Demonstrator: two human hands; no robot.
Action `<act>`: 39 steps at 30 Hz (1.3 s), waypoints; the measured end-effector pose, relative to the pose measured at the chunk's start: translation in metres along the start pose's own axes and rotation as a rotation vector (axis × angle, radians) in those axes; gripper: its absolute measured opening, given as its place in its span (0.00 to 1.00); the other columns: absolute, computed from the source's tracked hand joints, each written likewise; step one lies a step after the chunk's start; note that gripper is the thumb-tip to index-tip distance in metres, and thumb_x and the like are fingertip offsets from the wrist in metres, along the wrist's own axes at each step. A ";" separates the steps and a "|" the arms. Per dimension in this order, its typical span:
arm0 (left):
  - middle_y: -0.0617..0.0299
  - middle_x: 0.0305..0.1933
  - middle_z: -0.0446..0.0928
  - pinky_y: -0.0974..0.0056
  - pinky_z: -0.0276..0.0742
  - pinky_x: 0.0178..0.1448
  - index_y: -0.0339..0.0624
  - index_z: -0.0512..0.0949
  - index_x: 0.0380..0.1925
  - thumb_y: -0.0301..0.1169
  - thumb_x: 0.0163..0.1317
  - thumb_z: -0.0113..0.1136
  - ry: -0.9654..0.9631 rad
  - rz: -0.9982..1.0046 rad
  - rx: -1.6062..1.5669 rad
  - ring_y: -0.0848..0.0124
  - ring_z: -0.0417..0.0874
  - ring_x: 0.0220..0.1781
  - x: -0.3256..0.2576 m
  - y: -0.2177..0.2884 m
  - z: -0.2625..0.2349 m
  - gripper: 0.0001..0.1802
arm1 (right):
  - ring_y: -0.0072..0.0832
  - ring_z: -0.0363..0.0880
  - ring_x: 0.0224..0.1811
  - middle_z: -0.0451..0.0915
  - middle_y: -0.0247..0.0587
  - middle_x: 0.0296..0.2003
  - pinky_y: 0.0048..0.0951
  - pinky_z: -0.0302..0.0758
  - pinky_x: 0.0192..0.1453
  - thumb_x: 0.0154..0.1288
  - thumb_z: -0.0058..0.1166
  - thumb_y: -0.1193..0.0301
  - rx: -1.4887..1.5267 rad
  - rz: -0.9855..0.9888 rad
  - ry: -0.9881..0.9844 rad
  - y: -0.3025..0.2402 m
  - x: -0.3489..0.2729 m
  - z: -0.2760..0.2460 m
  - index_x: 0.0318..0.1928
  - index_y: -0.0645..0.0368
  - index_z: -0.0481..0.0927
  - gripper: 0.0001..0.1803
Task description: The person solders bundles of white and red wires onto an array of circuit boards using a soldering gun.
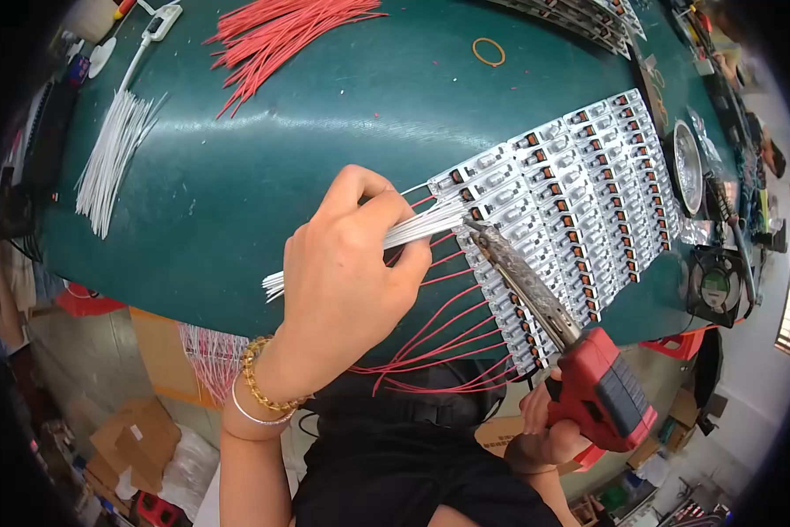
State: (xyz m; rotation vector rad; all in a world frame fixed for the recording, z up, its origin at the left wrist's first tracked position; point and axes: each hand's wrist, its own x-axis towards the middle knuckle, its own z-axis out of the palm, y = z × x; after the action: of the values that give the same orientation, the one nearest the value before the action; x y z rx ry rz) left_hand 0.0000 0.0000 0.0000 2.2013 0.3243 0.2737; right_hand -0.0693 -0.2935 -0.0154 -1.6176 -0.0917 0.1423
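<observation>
My left hand point(346, 255) is closed around a bundle of thin white wires point(423, 225), pinched between thumb and fingers. Their right ends reach the left edge of a panel of small circuit boards point(557, 211), set in rows with clear and orange-brown parts. In my right hand point(548, 426) is a red and black soldering gun point(601, 386). Its dark, worn tip lies close to the wire ends, at the panel's edge; whether they touch I cannot tell. Several red wires point(447, 321) run from the same edge toward me, and a white one shows at its far corner.
Loose red wires point(276, 39) lie at the far side of the green table point(263, 167), white ones point(118, 162) at the left. A rubber band point(489, 52) is farther back. To the right stand a metal bowl point(688, 167) and a small fan point(715, 283). More boards point(579, 22) are stacked far right.
</observation>
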 end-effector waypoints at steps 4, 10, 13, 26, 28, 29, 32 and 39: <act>0.57 0.37 0.76 0.57 0.74 0.31 0.33 0.81 0.29 0.25 0.51 0.65 0.008 0.010 -0.018 0.58 0.80 0.26 -0.001 0.000 0.001 0.07 | 0.18 0.64 0.10 0.65 0.25 0.11 0.21 0.61 0.18 0.58 0.64 0.40 -0.008 -0.039 -0.003 0.003 0.001 0.001 0.59 0.77 0.68 0.50; 0.57 0.35 0.77 0.64 0.70 0.30 0.31 0.81 0.31 0.23 0.58 0.65 0.166 0.108 -0.058 0.67 0.76 0.27 -0.002 -0.001 -0.006 0.05 | 0.18 0.63 0.09 0.65 0.25 0.11 0.21 0.62 0.18 0.60 0.61 0.39 0.049 -0.054 -0.004 -0.003 0.005 0.008 0.59 0.75 0.69 0.49; 0.59 0.29 0.78 0.71 0.66 0.29 0.32 0.81 0.39 0.23 0.63 0.61 0.282 0.201 0.012 0.78 0.73 0.27 -0.011 0.002 -0.016 0.06 | 0.18 0.63 0.09 0.65 0.25 0.11 0.21 0.62 0.18 0.60 0.60 0.38 0.031 -0.056 0.048 -0.003 -0.001 0.005 0.59 0.74 0.69 0.48; 0.57 0.25 0.75 0.59 0.68 0.27 0.36 0.76 0.26 0.23 0.53 0.66 0.050 0.036 -0.040 0.61 0.76 0.22 -0.018 0.004 0.012 0.06 | 0.19 0.64 0.11 0.65 0.25 0.11 0.22 0.64 0.20 0.56 0.60 0.35 0.086 0.148 -0.028 -0.008 -0.011 0.000 0.63 0.70 0.68 0.52; 0.58 0.24 0.75 0.59 0.68 0.27 0.36 0.76 0.26 0.23 0.53 0.66 0.030 -0.005 -0.050 0.61 0.76 0.21 -0.018 0.006 0.008 0.06 | 0.23 0.70 0.24 0.71 0.28 0.23 0.26 0.67 0.31 0.53 0.63 0.34 -0.004 0.156 -0.005 -0.004 -0.017 -0.006 0.55 0.65 0.73 0.47; 0.58 0.24 0.75 0.59 0.68 0.27 0.36 0.76 0.26 0.23 0.53 0.66 0.030 -0.009 -0.050 0.61 0.76 0.21 -0.018 0.007 0.007 0.06 | 0.26 0.76 0.36 0.78 0.31 0.34 0.30 0.69 0.41 0.50 0.66 0.33 -0.092 0.161 0.017 -0.002 -0.018 -0.008 0.47 0.60 0.77 0.43; 0.58 0.24 0.75 0.59 0.68 0.26 0.36 0.76 0.26 0.22 0.53 0.66 0.013 -0.008 -0.052 0.61 0.75 0.21 -0.017 0.004 0.009 0.07 | 0.31 0.77 0.35 0.78 0.36 0.32 0.28 0.70 0.40 0.58 0.68 0.49 0.083 0.141 0.044 0.001 -0.015 -0.003 0.40 0.62 0.80 0.27; 0.58 0.24 0.74 0.60 0.67 0.25 0.37 0.75 0.26 0.22 0.52 0.66 0.042 0.031 -0.026 0.61 0.75 0.20 -0.018 0.004 0.008 0.07 | 0.41 0.76 0.25 0.77 0.47 0.27 0.36 0.71 0.29 0.51 0.54 0.78 -0.488 0.208 0.084 0.012 -0.035 -0.023 0.29 0.65 0.80 0.05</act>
State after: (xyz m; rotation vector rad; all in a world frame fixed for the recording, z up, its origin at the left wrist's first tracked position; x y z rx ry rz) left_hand -0.0135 -0.0140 -0.0033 2.1785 0.3082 0.3393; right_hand -0.1009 -0.3215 -0.0252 -2.1171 0.1165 0.2240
